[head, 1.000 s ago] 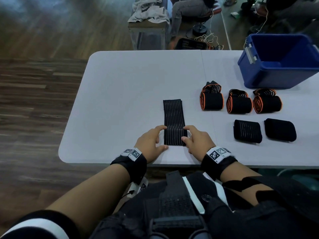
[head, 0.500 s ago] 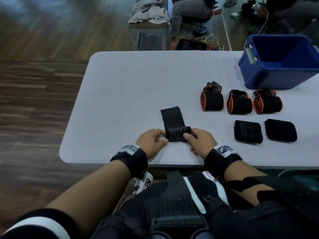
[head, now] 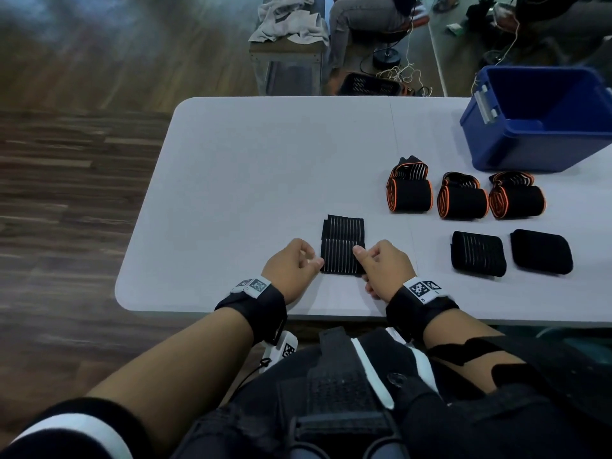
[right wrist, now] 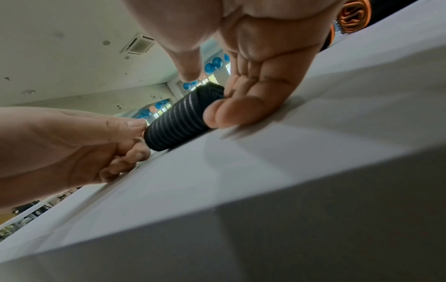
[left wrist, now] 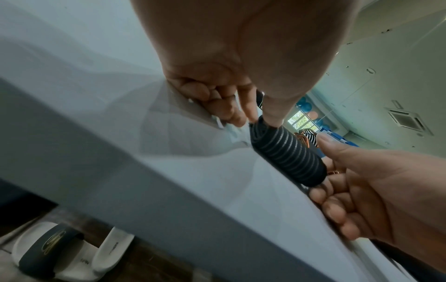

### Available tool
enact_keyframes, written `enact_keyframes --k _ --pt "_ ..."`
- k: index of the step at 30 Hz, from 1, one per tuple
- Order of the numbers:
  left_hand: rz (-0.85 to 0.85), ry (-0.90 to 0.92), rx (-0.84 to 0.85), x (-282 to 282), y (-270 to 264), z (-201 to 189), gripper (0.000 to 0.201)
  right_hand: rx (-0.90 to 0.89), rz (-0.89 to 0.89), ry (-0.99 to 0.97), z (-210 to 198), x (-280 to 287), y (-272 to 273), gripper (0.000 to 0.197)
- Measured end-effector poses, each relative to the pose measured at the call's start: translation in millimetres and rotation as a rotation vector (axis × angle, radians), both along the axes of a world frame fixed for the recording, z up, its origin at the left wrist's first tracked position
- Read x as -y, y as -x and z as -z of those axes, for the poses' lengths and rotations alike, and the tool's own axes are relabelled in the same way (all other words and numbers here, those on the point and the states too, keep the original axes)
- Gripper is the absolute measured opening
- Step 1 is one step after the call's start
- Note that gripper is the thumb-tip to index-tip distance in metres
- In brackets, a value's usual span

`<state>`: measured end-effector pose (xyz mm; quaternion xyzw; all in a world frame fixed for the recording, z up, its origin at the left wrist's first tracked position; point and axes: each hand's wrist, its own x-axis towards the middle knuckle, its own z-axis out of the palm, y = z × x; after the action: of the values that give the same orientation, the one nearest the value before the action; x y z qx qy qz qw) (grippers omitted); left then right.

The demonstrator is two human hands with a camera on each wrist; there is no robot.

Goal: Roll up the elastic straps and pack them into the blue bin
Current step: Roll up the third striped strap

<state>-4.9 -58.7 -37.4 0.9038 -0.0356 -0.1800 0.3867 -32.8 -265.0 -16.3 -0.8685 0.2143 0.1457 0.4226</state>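
A black elastic strap (head: 342, 248) with thin grey stripes lies near the front edge of the white table (head: 265, 177). Its near part is wound into a roll (left wrist: 287, 154), and a short flat tail reaches away from me. My left hand (head: 314, 260) pinches the roll's left end, thumb on top. The right end of the roll (right wrist: 178, 124) is pinched by my right hand (head: 363, 263), whose lower fingers rest on the table. The blue bin (head: 543, 127) stands at the far right, open, with nothing visible inside.
Three orange-edged rolled straps (head: 462, 202) lie in a row in front of the bin. Two black rolled straps (head: 478, 253) lie nearer, right of my hands. Beyond the table's far edge stand a bench with cloths (head: 288, 31) and a seated person (head: 364, 14).
The strap went from lying flat to being wound from its near end. The roll has grown, the flat tail has shortened, and the strap now lies straight again.
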Motion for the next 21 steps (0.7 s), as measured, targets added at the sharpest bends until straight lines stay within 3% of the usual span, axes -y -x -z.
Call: enact_keyframes --k 4,10,16,21 --pt "0.025 0.043 0.081 -2.8 0.3 -4.6 0.036 0.037 -0.047 0.100 -1.7 0.6 -1.3 0.037" --pt "0.043 -0.017 0.075 10.8 -6.4 -12.9 0.039 0.030 -0.101 0.117 -6.7 -5.3 -12.6 0.039" --pt "0.090 -0.096 0.079 8.9 -11.1 -20.6 0.029 0.030 0.027 -0.050 -8.4 0.7 -24.0 0.029" --pt "0.074 -0.105 0.087 6.5 -8.5 -22.9 0.030 0.043 0.119 -0.183 -7.1 -6.1 -27.5 0.034"
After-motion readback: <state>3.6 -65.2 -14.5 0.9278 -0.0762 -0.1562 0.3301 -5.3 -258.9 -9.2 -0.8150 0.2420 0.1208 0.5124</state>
